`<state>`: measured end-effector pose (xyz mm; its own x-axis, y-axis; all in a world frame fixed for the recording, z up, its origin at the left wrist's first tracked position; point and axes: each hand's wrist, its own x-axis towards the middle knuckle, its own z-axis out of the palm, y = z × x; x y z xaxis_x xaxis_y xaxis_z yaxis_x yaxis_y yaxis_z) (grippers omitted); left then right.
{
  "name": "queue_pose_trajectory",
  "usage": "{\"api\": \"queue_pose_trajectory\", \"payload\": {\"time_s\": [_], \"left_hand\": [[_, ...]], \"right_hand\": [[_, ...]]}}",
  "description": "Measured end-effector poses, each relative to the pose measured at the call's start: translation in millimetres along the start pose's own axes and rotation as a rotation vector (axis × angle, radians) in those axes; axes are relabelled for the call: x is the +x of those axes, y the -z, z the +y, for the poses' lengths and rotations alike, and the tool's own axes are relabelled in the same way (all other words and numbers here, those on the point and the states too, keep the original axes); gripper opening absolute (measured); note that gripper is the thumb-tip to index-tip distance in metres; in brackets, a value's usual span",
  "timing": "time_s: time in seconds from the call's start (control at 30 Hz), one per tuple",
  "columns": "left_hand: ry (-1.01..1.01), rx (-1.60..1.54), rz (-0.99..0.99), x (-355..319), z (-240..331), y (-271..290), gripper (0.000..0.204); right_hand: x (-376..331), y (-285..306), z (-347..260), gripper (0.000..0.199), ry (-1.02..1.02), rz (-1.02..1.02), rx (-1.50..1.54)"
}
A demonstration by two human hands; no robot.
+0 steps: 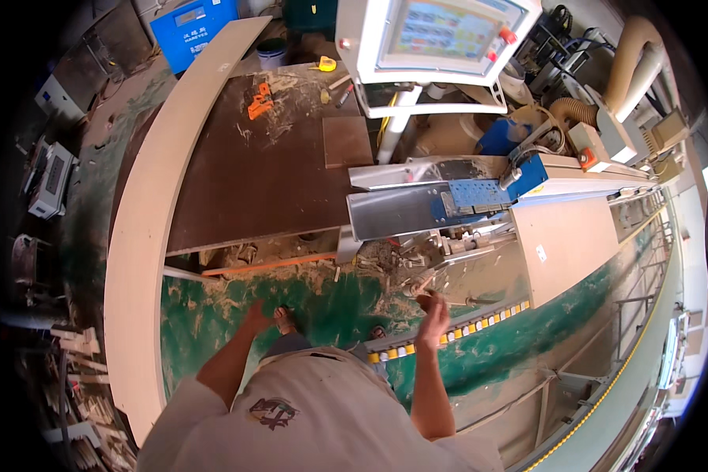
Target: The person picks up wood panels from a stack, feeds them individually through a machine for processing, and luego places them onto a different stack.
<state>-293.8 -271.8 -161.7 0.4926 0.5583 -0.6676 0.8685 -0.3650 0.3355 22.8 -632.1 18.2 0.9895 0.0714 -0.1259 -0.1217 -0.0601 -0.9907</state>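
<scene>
The right hand [433, 315] is raised over the roller track [448, 329], fingers loosely open, holding nothing. The left hand [256, 316] hangs low and empty over the green floor [330, 303]; its fingers are unclear. A long board [145, 236] lies left, the machine [480, 197] and screen [444, 31] ahead.

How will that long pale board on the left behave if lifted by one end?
The long pale board looks thin for its length, so it would probably sag or whip. It spans most of the brown worktable, so likely awkward more than heavy. Its face looks smooth, with sawdust nearby, so grip may slip. Neither the left hand nor the right hand touches it.
</scene>
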Motion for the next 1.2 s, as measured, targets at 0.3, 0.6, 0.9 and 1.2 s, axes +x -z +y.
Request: {"api": "queue_pose_trajectory", "payload": {"time_s": [0.3, 0.6, 0.9, 1.2], "left_hand": [[-0.340, -1.543, -0.432, -65.7, 140.0, 124.6, 0.064], [-0.850, -1.425, 0.424, -64.7, 194.3, 360.1, 0.056], [-0.030, -0.255, 1.113, 169.2, 155.6, 328.7, 0.074], [0.334, 0.170, 1.254, 212.7, 174.0, 293.7, 0.061]], "right_hand": [[-103.9, -289.2, -80.8, 0.052, 0.772, -0.773, -0.467], [71.5, -272.3, -77.7, 0.028, 0.549, -0.341, -0.575], [220.8, -233.4, -92.6, 0.023, 0.382, -0.289, -0.333], [354.9, -236.5, -68.6, 0.027, 0.160, -0.459, -0.484]]}}
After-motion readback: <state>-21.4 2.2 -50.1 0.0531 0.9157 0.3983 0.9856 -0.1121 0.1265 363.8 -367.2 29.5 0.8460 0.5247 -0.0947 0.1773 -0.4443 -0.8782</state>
